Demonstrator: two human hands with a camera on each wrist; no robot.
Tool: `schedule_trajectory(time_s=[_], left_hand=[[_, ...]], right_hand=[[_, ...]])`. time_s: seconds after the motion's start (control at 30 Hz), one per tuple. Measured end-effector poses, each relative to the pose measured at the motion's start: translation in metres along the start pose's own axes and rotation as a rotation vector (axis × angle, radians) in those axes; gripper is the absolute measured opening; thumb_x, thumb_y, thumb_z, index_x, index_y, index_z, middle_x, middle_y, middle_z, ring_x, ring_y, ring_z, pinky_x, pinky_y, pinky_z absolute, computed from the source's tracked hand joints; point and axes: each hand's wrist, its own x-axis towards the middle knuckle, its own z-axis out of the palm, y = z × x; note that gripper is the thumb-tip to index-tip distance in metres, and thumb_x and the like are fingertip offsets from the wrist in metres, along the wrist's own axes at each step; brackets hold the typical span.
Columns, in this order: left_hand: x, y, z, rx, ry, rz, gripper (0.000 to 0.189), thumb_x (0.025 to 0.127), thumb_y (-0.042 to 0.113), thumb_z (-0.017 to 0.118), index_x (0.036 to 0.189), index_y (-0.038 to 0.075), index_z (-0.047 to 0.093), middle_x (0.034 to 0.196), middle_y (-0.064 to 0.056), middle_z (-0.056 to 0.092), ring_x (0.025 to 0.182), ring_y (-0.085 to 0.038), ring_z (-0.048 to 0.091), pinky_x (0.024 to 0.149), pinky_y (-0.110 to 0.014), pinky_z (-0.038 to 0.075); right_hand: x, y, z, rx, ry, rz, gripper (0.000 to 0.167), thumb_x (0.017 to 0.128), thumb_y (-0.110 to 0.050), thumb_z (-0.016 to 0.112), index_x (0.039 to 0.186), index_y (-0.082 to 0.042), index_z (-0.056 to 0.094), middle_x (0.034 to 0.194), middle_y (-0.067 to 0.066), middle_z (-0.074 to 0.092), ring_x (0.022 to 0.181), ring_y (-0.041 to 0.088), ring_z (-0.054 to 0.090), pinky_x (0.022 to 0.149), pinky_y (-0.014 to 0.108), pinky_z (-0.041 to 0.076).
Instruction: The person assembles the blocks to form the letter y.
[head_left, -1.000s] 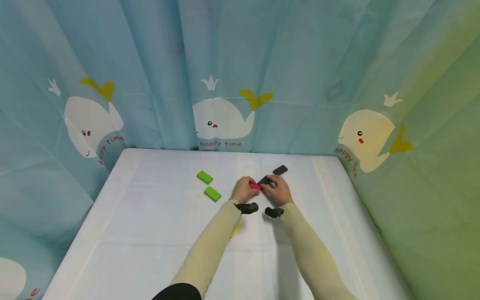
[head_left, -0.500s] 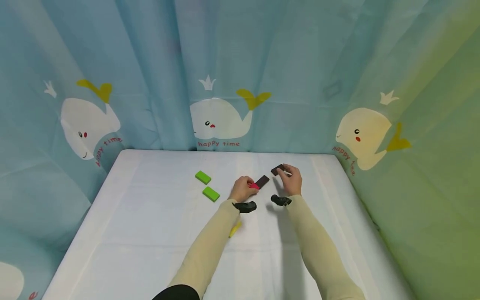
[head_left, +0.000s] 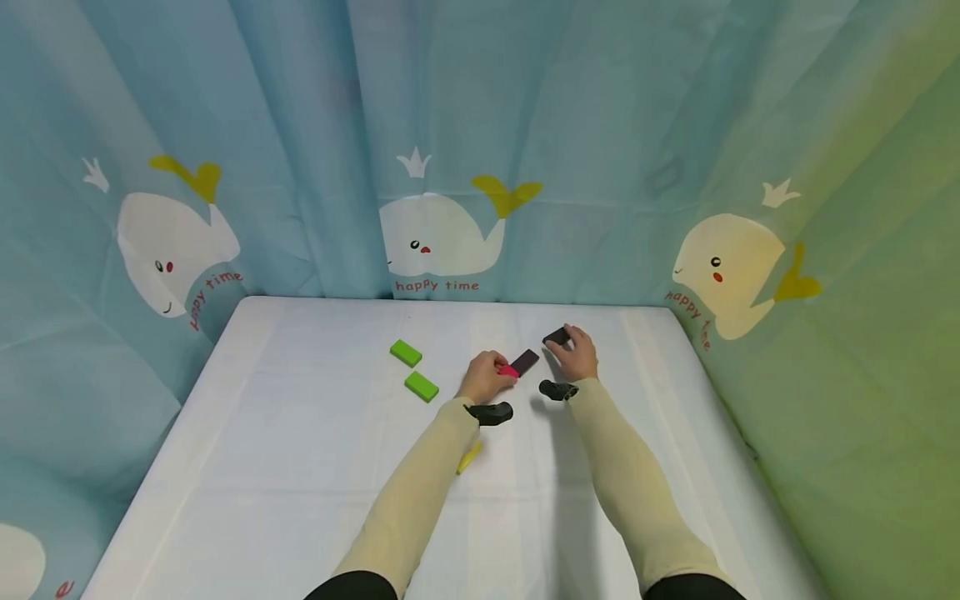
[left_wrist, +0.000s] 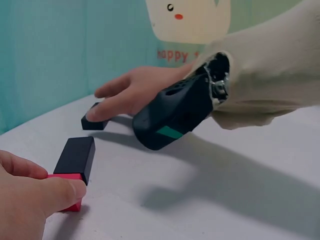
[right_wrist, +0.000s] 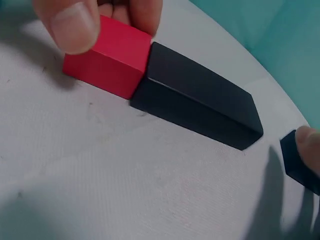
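Observation:
My left hand (head_left: 482, 379) pinches a red block (right_wrist: 107, 57) between thumb and fingers, down on the white table. A black rectangular block (head_left: 525, 362) lies end to end with the red one, its near end right against it in the right wrist view. Farther back and to the right, my right hand (head_left: 579, 358) grips a second black block (left_wrist: 93, 123), thumb on its near side and fingers on the far side. A short gap of table separates the two black blocks.
Two green blocks (head_left: 406, 352) lie to the left of my left hand. A yellow piece (head_left: 470, 457) shows partly from under the left forearm. Behind the white table (head_left: 300, 500) hangs a blue curtain (head_left: 315, 167) printed with whales.
My right hand has left the nearer black block and moved back and right to the farther one, taking hold of it. The left hand stays on the red block.

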Motion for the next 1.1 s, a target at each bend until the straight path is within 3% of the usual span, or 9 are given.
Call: schedule_trajectory(time_s=[0.13,0.43,0.63,0.8,0.97,1.1], left_hand=[[0.001,0.0,0.002,0.004,-0.003,-0.01,0.033,0.084,0.02,0.079,0.109,0.004,0.065,0.102,-0.007,0.06,0.091,-0.018,0.056,0.084,-0.029,0.046],[-0.001,0.001,0.002,0.014,0.0,0.005,0.032,0.083,0.018,0.079,0.108,0.002,0.065,0.1,-0.008,0.059,0.09,-0.019,0.055,0.083,-0.029,0.045],[0.0,0.001,0.002,0.012,-0.001,0.009,0.034,0.082,0.016,0.08,0.109,0.002,0.065,0.101,-0.008,0.06,0.091,-0.019,0.056,0.082,-0.029,0.046],[0.002,0.001,0.001,0.003,-0.003,0.007,0.035,0.082,0.017,0.079,0.111,0.002,0.065,0.103,-0.008,0.059,0.092,-0.019,0.056,0.083,-0.029,0.046],[0.002,0.0,0.0,0.014,0.001,0.014,0.035,0.082,0.017,0.08,0.11,0.003,0.065,0.102,-0.008,0.06,0.092,-0.019,0.056,0.083,-0.029,0.046],[0.002,0.0,0.001,0.017,0.001,0.011,0.034,0.082,0.017,0.08,0.11,0.003,0.065,0.102,-0.008,0.059,0.092,-0.019,0.056,0.084,-0.029,0.046]], right_hand=[[0.001,-0.003,0.003,-0.102,-0.031,0.055,0.063,0.093,-0.035,0.063,0.146,-0.006,0.046,0.152,0.021,0.035,0.138,0.043,0.03,0.103,0.068,0.024],[-0.004,-0.005,0.01,-0.082,0.056,0.011,0.051,0.09,-0.029,0.068,0.134,-0.005,0.059,0.145,0.02,0.045,0.133,0.045,0.037,0.099,0.068,0.028],[-0.003,-0.01,0.009,0.0,0.061,-0.064,0.051,0.089,-0.022,0.07,0.132,0.004,0.058,0.141,0.025,0.046,0.132,0.042,0.039,0.109,0.054,0.029],[0.001,-0.015,0.008,0.056,0.029,-0.089,0.056,0.089,-0.024,0.07,0.136,0.003,0.054,0.144,0.024,0.043,0.136,0.039,0.036,0.112,0.049,0.027],[0.002,-0.017,0.01,0.007,-0.061,-0.073,0.058,0.091,-0.026,0.069,0.139,0.002,0.052,0.147,0.025,0.04,0.137,0.041,0.034,0.112,0.051,0.027],[0.001,-0.019,0.012,-0.006,-0.074,-0.082,0.054,0.091,-0.024,0.068,0.136,0.003,0.054,0.145,0.026,0.042,0.135,0.041,0.036,0.112,0.05,0.027]])
